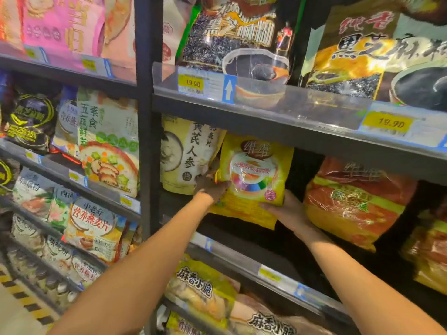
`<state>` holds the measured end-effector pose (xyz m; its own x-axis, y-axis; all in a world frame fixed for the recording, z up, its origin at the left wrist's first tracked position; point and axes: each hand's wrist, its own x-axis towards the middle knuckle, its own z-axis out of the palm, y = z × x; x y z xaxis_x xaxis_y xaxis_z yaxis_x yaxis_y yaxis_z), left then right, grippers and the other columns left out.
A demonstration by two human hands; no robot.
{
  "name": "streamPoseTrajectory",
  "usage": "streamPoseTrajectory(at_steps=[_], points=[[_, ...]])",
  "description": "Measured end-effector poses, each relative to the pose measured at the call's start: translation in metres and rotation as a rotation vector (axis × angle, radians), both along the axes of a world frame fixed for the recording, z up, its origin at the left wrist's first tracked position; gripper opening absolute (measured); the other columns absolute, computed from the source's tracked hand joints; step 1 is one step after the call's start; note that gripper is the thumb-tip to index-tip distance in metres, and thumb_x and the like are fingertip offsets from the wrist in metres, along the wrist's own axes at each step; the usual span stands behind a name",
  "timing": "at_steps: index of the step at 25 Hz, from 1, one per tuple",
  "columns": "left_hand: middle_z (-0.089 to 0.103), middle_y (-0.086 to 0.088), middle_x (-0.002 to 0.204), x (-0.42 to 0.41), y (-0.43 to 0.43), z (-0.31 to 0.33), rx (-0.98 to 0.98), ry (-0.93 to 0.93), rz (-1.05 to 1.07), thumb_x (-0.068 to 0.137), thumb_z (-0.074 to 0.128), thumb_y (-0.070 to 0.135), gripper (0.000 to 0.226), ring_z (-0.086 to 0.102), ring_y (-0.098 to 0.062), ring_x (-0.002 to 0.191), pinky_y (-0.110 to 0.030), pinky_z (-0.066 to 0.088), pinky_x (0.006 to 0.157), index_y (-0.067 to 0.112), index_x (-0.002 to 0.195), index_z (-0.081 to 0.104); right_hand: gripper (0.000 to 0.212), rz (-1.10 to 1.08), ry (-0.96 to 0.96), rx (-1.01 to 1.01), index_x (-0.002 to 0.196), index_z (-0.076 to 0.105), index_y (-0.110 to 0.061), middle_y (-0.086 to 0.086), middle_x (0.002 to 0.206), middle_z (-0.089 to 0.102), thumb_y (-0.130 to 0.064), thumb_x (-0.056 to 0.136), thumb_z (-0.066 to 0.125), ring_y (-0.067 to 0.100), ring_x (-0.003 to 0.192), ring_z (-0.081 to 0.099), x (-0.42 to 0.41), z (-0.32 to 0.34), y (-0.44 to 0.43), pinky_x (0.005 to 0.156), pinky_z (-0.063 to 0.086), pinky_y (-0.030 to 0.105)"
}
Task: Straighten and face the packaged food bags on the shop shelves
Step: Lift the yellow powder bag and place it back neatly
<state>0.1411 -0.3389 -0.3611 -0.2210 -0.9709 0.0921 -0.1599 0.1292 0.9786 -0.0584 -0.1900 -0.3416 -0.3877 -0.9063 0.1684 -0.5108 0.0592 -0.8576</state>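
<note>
A yellow food bag point(254, 175) with a round coloured picture stands tilted on the middle shelf point(242, 228). My left hand point(211, 186) grips its left edge. My right hand point(286, 211) holds it from below at the lower right corner. Left of it stands a cream bag point(186, 153) with dark lettering, touching the yellow bag. To the right an orange and yellow bag point(355, 204) leans back, with a dark gap between it and the yellow bag.
Black sesame bags point(237, 37) fill the shelf above, behind a clear lip with yellow price tags point(191, 83). Yellow snack bags point(200, 286) lie on the shelf below. A black upright post point(145, 117) divides off the left bay of oat bags point(106, 141).
</note>
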Motion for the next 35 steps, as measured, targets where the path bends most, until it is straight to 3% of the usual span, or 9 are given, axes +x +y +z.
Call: streamPoseTrajectory(at_steps=[2, 5, 9, 13, 16, 19, 25, 30, 35], points=[[0.070, -0.013, 0.131, -0.008, -0.013, -0.007, 0.013, -0.020, -0.007, 0.061, 0.075, 0.061, 0.092, 0.068, -0.034, 0.117, -0.050, 0.053, 0.104, 0.015, 0.139, 0.061, 0.064, -0.046, 0.029, 0.016, 0.133, 0.058, -0.020, -0.001, 0.127, 0.069, -0.032, 0.078, 0.089, 0.022, 0.119, 0.065, -0.007, -0.010, -0.020, 0.105, 0.052, 0.048], [0.069, -0.010, 0.134, -0.006, 0.002, 0.006, 0.060, 0.031, 0.016, 0.083, 0.082, 0.031, 0.068, 0.066, -0.030, 0.119, -0.046, 0.053, 0.105, 0.013, 0.144, 0.057, 0.066, -0.104, 0.054, 0.040, 0.134, 0.060, -0.019, 0.003, 0.128, 0.070, -0.031, 0.076, 0.090, 0.026, 0.121, 0.065, -0.017, -0.025, -0.044, 0.104, 0.053, 0.051], [0.070, -0.011, 0.129, -0.011, -0.014, 0.007, 0.076, 0.002, -0.021, 0.092, 0.077, 0.018, 0.055, 0.064, -0.021, 0.105, -0.029, 0.049, 0.086, 0.012, 0.143, 0.056, 0.063, -0.153, 0.091, 0.070, 0.133, 0.057, -0.017, 0.005, 0.131, 0.067, -0.031, 0.080, 0.088, 0.027, 0.124, 0.063, -0.022, -0.029, -0.069, 0.103, 0.052, 0.045], [0.065, -0.007, 0.137, -0.012, -0.021, 0.007, 0.085, -0.088, -0.047, 0.093, 0.076, 0.022, 0.058, 0.062, -0.026, 0.125, -0.029, 0.049, 0.094, 0.015, 0.146, 0.053, 0.065, -0.189, 0.090, 0.074, 0.135, 0.055, -0.017, 0.006, 0.132, 0.066, -0.029, 0.080, 0.088, 0.028, 0.126, 0.061, -0.021, -0.033, -0.082, 0.100, 0.050, 0.042], [0.067, -0.010, 0.136, -0.006, -0.022, 0.003, 0.042, -0.125, -0.071, 0.090, 0.077, 0.018, 0.059, 0.062, -0.030, 0.127, -0.038, 0.053, 0.102, 0.015, 0.145, 0.054, 0.070, -0.197, 0.089, 0.121, 0.138, 0.053, -0.021, 0.005, 0.134, 0.065, -0.031, 0.079, 0.088, 0.029, 0.127, 0.061, -0.021, -0.034, -0.085, 0.099, 0.050, 0.043], [0.065, -0.006, 0.135, 0.000, -0.014, 0.007, 0.009, -0.189, -0.120, 0.093, 0.072, 0.013, 0.054, 0.059, -0.024, 0.124, -0.032, 0.044, 0.103, 0.019, 0.144, 0.054, 0.076, -0.188, 0.137, 0.189, 0.141, 0.051, -0.021, 0.004, 0.135, 0.064, -0.036, 0.077, 0.089, 0.029, 0.128, 0.060, -0.021, -0.026, -0.082, 0.098, 0.051, 0.042], [0.045, -0.009, 0.155, 0.009, 0.009, 0.021, -0.126, -0.551, -0.156, 0.095, 0.067, 0.030, 0.059, 0.044, -0.032, 0.141, -0.047, 0.040, 0.117, 0.017, 0.149, 0.048, 0.101, -0.226, 0.246, 0.384, 0.157, 0.034, -0.017, 0.012, 0.156, 0.044, -0.055, 0.078, 0.082, 0.035, 0.142, 0.046, -0.017, -0.012, -0.055, 0.110, 0.046, 0.051], [0.039, -0.012, 0.158, 0.029, 0.052, 0.030, -0.185, -0.628, -0.118, 0.092, 0.072, 0.040, 0.080, 0.039, -0.037, 0.146, -0.049, 0.041, 0.116, 0.020, 0.158, 0.033, 0.090, -0.213, 0.285, 0.351, 0.160, 0.032, -0.016, 0.013, 0.165, 0.033, -0.064, 0.091, 0.063, 0.035, 0.151, 0.034, 0.009, -0.004, -0.007, 0.117, 0.036, 0.048], [0.051, -0.014, 0.142, 0.066, 0.122, 0.034, -0.339, -0.698, -0.095, 0.094, 0.069, 0.044, 0.057, 0.042, -0.035, 0.140, -0.049, 0.046, 0.108, 0.011, 0.137, 0.052, 0.083, -0.213, 0.370, 0.374, 0.155, 0.040, -0.014, 0.013, 0.155, 0.047, -0.067, 0.093, 0.058, 0.034, 0.142, 0.045, 0.058, 0.010, 0.054, 0.115, 0.041, 0.045]])
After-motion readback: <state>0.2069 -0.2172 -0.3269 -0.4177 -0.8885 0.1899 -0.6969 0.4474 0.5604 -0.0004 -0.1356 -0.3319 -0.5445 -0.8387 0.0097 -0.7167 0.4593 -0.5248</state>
